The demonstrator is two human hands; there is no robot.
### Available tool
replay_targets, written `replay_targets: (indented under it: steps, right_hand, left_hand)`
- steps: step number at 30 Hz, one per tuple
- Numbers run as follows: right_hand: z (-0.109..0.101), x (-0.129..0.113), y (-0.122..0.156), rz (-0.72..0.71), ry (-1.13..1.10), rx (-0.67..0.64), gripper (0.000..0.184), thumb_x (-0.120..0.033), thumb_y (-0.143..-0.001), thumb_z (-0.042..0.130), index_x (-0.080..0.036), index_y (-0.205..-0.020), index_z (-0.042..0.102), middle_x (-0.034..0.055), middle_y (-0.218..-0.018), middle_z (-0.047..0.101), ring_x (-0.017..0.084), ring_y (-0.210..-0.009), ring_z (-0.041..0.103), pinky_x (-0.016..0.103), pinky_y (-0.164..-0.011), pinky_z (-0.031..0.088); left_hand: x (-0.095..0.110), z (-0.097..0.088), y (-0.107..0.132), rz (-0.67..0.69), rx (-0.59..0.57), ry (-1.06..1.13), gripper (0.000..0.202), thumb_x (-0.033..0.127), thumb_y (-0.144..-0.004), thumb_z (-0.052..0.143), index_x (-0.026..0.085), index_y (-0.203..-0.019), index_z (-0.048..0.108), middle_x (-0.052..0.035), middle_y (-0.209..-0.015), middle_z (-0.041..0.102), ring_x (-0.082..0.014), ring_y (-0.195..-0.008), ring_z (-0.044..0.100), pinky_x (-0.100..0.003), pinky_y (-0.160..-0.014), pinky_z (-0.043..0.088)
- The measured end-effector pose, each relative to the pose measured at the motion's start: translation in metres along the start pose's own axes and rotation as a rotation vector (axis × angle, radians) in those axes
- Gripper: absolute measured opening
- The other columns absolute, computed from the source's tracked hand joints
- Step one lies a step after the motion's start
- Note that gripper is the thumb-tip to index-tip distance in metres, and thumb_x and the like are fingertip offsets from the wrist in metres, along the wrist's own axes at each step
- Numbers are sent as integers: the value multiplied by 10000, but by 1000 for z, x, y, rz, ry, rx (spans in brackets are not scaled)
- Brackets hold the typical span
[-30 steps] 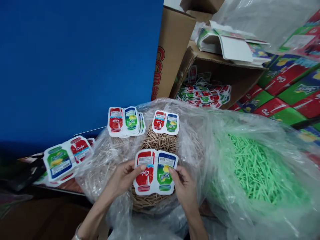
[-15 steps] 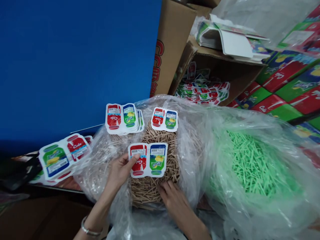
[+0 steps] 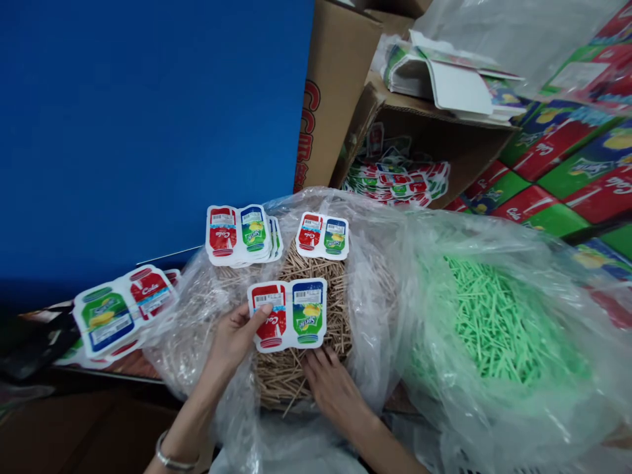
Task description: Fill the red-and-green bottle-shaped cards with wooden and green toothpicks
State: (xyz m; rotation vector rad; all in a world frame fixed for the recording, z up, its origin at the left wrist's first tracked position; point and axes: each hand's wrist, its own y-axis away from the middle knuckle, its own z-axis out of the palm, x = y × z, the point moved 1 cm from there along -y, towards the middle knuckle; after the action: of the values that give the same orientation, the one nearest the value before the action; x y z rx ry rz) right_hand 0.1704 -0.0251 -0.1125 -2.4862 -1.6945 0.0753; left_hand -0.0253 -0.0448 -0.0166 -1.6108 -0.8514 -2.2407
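My left hand [image 3: 234, 339] pinches the left side of a flat double-jar packet [image 3: 309, 313], its thumb across the red Cola half. The other half is green and blue with "Sprite" on it. Below the packet, my right hand [image 3: 330, 382] reaches into loose brown sticks [image 3: 279, 378] in a clear plastic bag. Its fingers are bent together among the sticks, and the fingertips are hidden, so what they grip cannot be made out. A smaller-looking packet [image 3: 322, 236] lies on the far sticks. Beside it rests a stack of packets [image 3: 238, 236].
More packets [image 3: 106, 316] lie at the left. To the right, a plastic bag holds green sticks [image 3: 486, 322]. Behind stand an open carton [image 3: 469, 145] with piled packets, printed boxes [image 3: 553, 151], and a large blue panel [image 3: 148, 125].
My right hand has shifted slightly left and up, closer under the packet, and some sticks beside it have moved. My left hand still holds the packet; the whole view has drifted slightly.
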Motion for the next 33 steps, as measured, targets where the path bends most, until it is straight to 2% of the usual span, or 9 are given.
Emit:
replay_targets:
  steps: [8, 13, 16, 21, 24, 26, 29, 30, 33]
  right_hand:
    - [-1, 5, 0, -19, -13, 34, 315, -62, -814, 482, -45, -1117, 564, 172, -1054, 643, 297, -1084, 530, 470, -975, 382]
    - [-8, 4, -6, 38, 51, 28, 286, -21, -792, 463, -68, -1052, 570, 166, -1012, 640, 292, -1032, 539, 443, -992, 374]
    - [-13, 5, -9, 74, -60, 66, 233, 11, -795, 433, -87, -966, 559, 171, -946, 633, 295, -990, 546, 474, -995, 357]
    - [-23, 11, -14, 320, -568, 150, 197, -44, -869, 358, -168, -864, 511, 101, -844, 609, 260, -874, 558, 470, -868, 427]
    - [-30, 13, -18, 410, -697, 172, 229, -134, -929, 297, -159, -1038, 497, 99, -909, 602, 227, -854, 562, 370, -763, 466]
    - [-32, 15, -22, 537, -1008, 228, 252, -227, -941, 351, -181, -1146, 489, 58, -876, 596, 198, -815, 552, 322, -743, 449]
    - [-29, 15, -28, 847, -1717, 307, 271, -439, -810, 604, -210, -956, 614, -33, -647, 490, 138, -606, 459, 259, -619, 397]
    - [-29, 14, -31, 920, -1872, 304, 323, -496, -744, 659, -204, -878, 628, -52, -609, 442, 113, -550, 410, 242, -568, 371]
    - [-31, 9, -35, 998, -2074, 232, 461, -581, -626, 718, -176, -831, 635, -72, -592, 393, 66, -465, 328, 210, -471, 313]
  left_hand:
    - [7, -12, 2, 23, 27, 45, 291, 339, -568, 834, 174, -788, 739, -16, -679, 770, -214, -637, 709, -252, -573, 558]
    - [6, -15, 5, 10, 32, 78, 291, 314, -568, 835, 169, -803, 745, -36, -700, 774, -250, -687, 718, -290, -586, 575]
    - [10, -16, 6, -8, 61, 129, 293, 297, -550, 846, 173, -797, 750, -33, -699, 775, -249, -697, 721, -284, -590, 585]
    - [30, -23, 9, 54, 185, 264, 304, 298, -509, 863, 195, -774, 755, -13, -719, 777, -235, -697, 725, -256, -592, 602]
    - [39, -27, 11, 70, 227, 298, 288, 250, -513, 855, 206, -778, 752, 6, -726, 776, -228, -716, 727, -234, -603, 604]
    - [41, -29, 12, 53, 241, 313, 238, 202, -558, 821, 207, -784, 746, 10, -727, 775, -227, -723, 728, -233, -612, 605]
    - [41, -30, 14, -3, 249, 369, 179, 121, -617, 756, 201, -776, 732, 17, -713, 769, -195, -644, 724, -221, -592, 603]
    - [40, -30, 15, -29, 251, 398, 170, 101, -622, 742, 197, -762, 726, 23, -685, 762, -175, -590, 714, -210, -570, 599]
    - [33, -22, 19, -133, 153, 441, 129, 76, -588, 736, 174, -665, 706, 15, -603, 732, -132, -505, 680, -160, -500, 566]
